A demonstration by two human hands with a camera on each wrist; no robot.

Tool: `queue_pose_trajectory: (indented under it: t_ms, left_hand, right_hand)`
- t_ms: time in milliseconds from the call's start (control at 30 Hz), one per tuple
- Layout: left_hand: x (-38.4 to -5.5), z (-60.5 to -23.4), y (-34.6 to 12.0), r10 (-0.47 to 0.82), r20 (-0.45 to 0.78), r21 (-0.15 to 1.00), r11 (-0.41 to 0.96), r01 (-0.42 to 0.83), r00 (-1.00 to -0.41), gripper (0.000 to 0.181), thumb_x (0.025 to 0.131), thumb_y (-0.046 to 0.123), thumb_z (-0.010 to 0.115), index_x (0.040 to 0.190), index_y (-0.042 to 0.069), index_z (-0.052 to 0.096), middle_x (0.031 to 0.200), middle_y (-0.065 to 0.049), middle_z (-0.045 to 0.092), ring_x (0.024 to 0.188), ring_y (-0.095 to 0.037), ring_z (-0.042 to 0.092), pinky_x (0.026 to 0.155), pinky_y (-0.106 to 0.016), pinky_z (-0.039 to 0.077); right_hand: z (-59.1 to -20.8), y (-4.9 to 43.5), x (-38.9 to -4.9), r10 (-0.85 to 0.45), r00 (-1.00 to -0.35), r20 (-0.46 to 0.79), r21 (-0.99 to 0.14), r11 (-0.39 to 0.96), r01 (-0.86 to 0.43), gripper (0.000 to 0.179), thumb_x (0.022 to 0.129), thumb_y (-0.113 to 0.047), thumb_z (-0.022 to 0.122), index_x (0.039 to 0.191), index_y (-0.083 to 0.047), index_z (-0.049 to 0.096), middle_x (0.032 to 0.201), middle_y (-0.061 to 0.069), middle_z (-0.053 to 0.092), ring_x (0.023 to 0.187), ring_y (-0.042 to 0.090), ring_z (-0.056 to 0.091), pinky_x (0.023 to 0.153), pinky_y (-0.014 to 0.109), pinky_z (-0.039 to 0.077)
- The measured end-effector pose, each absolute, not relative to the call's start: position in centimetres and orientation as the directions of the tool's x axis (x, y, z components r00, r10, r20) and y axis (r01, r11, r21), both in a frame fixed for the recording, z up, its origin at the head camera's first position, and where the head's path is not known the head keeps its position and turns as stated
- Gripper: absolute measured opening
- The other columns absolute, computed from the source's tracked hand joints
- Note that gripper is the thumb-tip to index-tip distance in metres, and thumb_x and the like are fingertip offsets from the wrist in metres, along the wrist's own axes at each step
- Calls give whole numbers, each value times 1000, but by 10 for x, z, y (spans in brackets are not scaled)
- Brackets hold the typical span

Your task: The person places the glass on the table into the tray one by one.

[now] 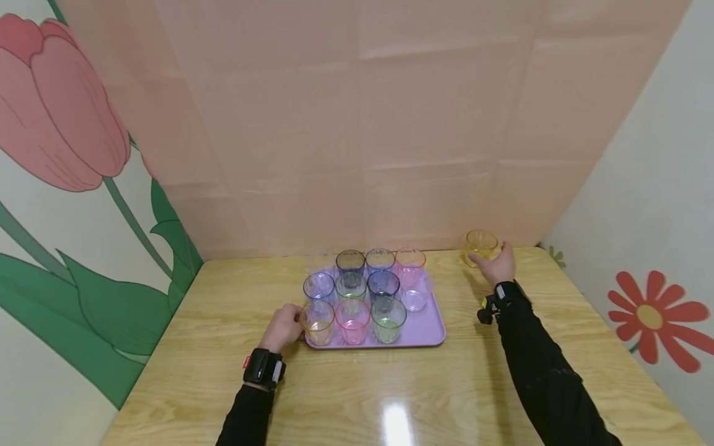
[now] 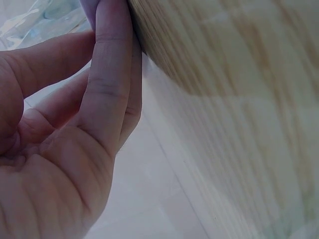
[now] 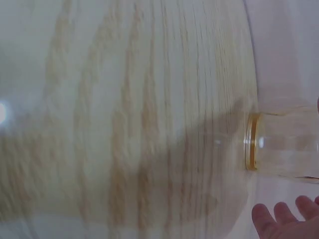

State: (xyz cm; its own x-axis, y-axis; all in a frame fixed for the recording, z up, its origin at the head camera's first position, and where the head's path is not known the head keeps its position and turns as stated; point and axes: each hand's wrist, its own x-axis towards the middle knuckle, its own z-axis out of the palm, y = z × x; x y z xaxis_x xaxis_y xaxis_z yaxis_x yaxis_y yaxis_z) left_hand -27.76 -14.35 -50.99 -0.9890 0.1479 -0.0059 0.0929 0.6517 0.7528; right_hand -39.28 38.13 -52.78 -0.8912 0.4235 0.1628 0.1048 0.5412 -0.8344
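Note:
At the left edge of a purple tray [image 1: 426,328], my left hand [image 1: 282,327] pinches the rim between thumb and fingers; the left wrist view shows the fingers [image 2: 110,69] along a bit of purple edge. An amber glass [image 1: 320,331] stands on the tray close beside that hand. Toward the back right of the table, my right hand [image 1: 498,267] is spread next to a yellow glass [image 1: 481,246] that stands upright. In the right wrist view the fingertips [image 3: 283,214] are apart from this glass [image 3: 284,144]; whether the thumb touches it is unclear.
Several coloured clear glasses stand in rows on the tray, among them a pink glass [image 1: 353,328], a green glass [image 1: 388,327] and a dark glass [image 1: 350,260]. The wooden table [image 1: 346,396] ends at a pinkish covered wall [image 1: 357,186] at the back.

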Motion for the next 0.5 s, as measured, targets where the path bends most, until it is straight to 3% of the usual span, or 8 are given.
queue_pose_trajectory:
  t_ms: [300, 500]
  left_hand:
    - [-276, -509, -144, 153, 7, 749, 654, 106, -988, 21, 86, -7, 59, 70, 6, 61, 67, -1, 57, 62, -15, 59, 55, -26, 50]
    - [-277, -510, -144, 146, -14, 750, 656, 86, -989, 20, 86, -8, 58, 71, 6, 60, 68, -1, 54, 64, -15, 60, 55, -26, 50]
  right_hand:
    - [-521, 392, -399, 267, -954, 138, -764, 642, 69, 102, 90, -32, 74, 155, 13, 10, 157, 40, 19, 144, 57, 22, 118, 63, 22]
    - [-514, 388, -397, 304, -946, 115, -784, 612, 101, 95, 90, -30, 76, 152, 12, 18, 152, 39, 29, 138, 55, 32, 114, 62, 29]
